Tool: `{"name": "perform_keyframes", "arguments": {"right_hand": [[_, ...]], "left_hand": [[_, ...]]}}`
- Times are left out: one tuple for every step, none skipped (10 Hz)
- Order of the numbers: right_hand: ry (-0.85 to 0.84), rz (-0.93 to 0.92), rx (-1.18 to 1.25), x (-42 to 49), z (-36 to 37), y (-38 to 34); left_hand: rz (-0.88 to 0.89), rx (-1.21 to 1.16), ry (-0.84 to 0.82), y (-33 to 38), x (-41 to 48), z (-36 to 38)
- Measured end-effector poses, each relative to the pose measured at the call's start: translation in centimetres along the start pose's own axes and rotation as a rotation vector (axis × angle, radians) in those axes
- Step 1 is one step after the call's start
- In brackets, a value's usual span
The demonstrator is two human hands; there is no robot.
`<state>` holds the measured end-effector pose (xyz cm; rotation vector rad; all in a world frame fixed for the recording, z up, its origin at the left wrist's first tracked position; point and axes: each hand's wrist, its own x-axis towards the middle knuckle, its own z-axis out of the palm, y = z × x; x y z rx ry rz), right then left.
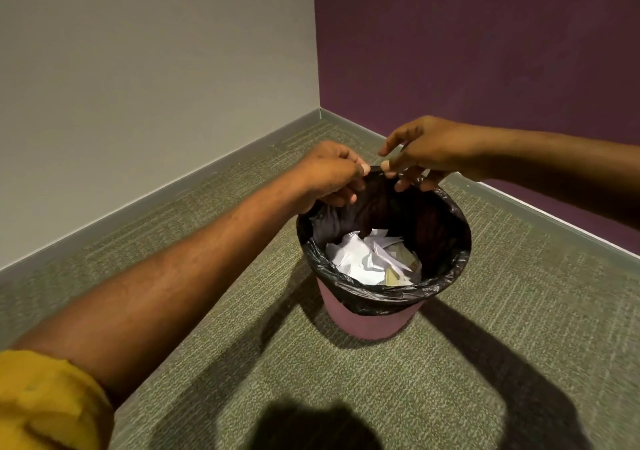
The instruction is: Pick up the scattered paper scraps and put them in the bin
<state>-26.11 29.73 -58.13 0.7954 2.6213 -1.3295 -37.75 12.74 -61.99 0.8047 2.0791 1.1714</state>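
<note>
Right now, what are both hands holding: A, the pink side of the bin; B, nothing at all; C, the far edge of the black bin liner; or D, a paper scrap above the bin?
C: the left hand and the right hand both pinch the black liner at the far rim of the pink bin, while the paper scraps lie inside.

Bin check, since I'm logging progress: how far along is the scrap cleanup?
Done: paper scraps lie inside the black liner of the bin, and the visible carpet shows none. In hand: left hand and right hand pinch the liner's far rim. Left: anything lying outside this view, which I cannot tell.
</note>
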Motion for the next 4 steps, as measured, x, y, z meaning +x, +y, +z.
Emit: {"name": "perform_keyframes", "arguments": {"right_hand": [[-0.002, -0.014, 0.051, 0.6, 0.2, 0.4], [-0.032, -0.039, 0.097, 1.3, 0.3, 0.5], [-0.057, -0.060, 0.151, 1.7, 0.8, 0.1], [-0.044, -0.055, 0.213, 3.1, 0.6, -0.8]], "left_hand": [[0.004, -0.039, 0.014, -0.6, 0.7, -0.4], [-0.029, -0.145, 0.002, -1.0, 1.5, -0.3], [-0.074, -0.273, -0.014, -1.0, 1.8, 0.5], [-0.077, -0.405, 0.069, -0.6, 2.6, 0.9]]}}
